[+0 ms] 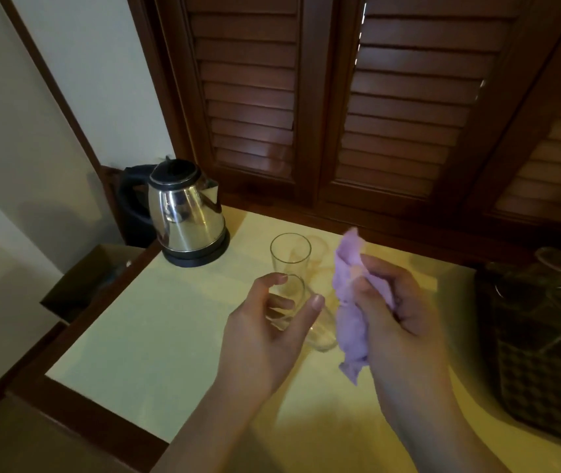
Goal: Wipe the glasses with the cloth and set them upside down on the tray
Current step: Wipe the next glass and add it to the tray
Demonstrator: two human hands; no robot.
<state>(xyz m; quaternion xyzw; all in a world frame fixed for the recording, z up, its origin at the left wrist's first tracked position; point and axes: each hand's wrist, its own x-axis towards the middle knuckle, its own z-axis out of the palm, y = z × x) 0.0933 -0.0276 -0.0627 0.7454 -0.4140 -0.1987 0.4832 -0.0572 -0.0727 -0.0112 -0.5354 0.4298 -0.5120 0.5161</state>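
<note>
Steel electric kettle [188,213] is set at table [142,329] back-left. Clear tumbler glass [290,259] is stood right of it. Dark woven wicker tray [545,370] is placed far right, upturned glasses [553,264] on it.

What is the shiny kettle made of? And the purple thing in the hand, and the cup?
The kettle looks like polished metal, since it mirrors the room, with a black handle and base, probably plastic. The purple cloth seems soft fabric: it crumples and droops in the right hand. The glass in the left hand looks like clear glass: you see fingers through it.
</note>
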